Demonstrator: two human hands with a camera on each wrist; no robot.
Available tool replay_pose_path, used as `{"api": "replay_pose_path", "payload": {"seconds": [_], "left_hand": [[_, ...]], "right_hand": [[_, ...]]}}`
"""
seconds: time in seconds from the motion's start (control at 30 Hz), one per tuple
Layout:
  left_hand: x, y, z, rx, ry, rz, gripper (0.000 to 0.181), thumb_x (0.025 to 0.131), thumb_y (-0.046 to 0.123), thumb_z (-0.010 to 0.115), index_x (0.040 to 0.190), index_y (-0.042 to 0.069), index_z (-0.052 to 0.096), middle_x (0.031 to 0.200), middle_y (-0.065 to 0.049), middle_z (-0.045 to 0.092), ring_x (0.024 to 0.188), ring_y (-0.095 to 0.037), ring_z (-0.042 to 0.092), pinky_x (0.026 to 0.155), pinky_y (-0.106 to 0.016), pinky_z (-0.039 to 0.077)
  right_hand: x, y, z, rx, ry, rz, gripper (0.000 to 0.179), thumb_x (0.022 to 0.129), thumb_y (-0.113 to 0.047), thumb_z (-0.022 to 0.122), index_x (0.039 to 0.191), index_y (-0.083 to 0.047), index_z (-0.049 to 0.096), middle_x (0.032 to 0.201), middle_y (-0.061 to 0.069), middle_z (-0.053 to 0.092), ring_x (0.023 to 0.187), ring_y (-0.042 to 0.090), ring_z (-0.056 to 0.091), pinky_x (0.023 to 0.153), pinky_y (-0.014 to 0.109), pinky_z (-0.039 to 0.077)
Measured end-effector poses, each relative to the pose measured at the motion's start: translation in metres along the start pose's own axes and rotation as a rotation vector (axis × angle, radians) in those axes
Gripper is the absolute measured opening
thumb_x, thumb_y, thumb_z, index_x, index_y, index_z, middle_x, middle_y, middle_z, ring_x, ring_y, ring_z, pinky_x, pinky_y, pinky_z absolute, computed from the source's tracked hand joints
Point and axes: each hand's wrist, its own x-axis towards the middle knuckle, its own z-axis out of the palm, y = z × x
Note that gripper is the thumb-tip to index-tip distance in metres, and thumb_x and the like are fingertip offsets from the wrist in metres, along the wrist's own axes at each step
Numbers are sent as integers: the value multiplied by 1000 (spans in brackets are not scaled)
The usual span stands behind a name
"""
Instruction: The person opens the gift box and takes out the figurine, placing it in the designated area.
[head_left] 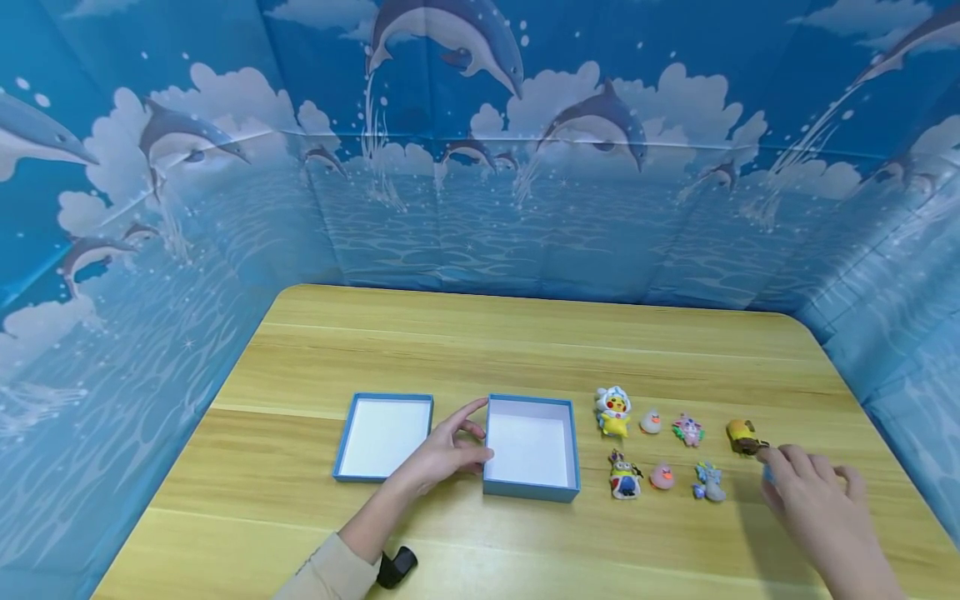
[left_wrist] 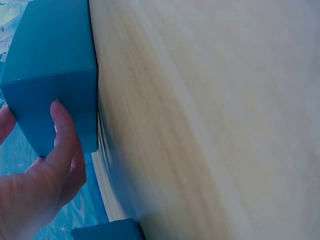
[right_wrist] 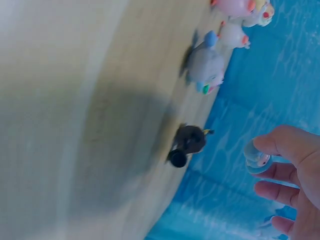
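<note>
My left hand (head_left: 442, 454) rests on the left side of an open blue box (head_left: 531, 492) with a white inside, thumb and fingers spread along its wall. In the left wrist view the thumb lies on the box's blue side (left_wrist: 35, 105). Over the table's right part, my right hand (head_left: 817, 496) pinches a small light blue toy figure (right_wrist: 252, 162) between thumb and finger, raised above the tabletop. Mostly hidden by that hand in the head view, only a blue bit of the figure shows. Close beyond its fingertips lies a yellow and brown toy (head_left: 742, 436).
A shallow blue lid (head_left: 371, 478) lies left of the box. Right of the box stand several toys in two rows, among them a yellow figure in a white hood (head_left: 616, 412), a white duck (head_left: 651, 422), a pink duck (head_left: 662, 477) and a blue-grey figure (head_left: 710, 483).
</note>
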Motion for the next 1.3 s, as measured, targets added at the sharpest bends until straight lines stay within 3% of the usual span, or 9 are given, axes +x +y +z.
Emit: {"api": "replay_pose_path", "payload": {"seconds": [0.3, 0.6, 1.0, 1.3], "left_hand": [[-1, 0, 0, -4, -1, -4, 76, 78, -1, 67, 142, 21, 32, 108, -17, 44, 74, -17, 59, 76, -39, 56], [0, 0, -1, 8, -19, 4, 74, 80, 2, 66, 143, 22, 31, 110, -17, 43, 76, -17, 60, 77, -39, 56], [0, -1, -1, 1, -15, -1, 74, 80, 1, 66, 142, 21, 31, 109, -16, 44, 75, -17, 60, 76, -38, 56], [0, -1, -1, 6, -12, -1, 74, 80, 1, 66, 142, 21, 31, 109, -15, 44, 75, -17, 60, 76, -39, 56]], "right_hand": [[-4, 12, 9, -40, -89, 27, 33, 74, -4, 69, 103, -3, 55, 101, 16, 51, 91, 38, 46, 73, 61, 31], [-8, 25, 19, -55, -189, 26, 31, 79, -5, 66, 107, -3, 53, 103, 16, 51, 93, 39, 45, 72, 60, 32], [-9, 29, 29, -78, -248, -34, 30, 78, -10, 66, 106, -5, 54, 101, 13, 51, 93, 38, 47, 71, 61, 36], [-7, 30, 37, -70, -264, -25, 28, 75, -11, 72, 98, -10, 57, 96, 9, 53, 87, 35, 50, 68, 58, 38]]}}
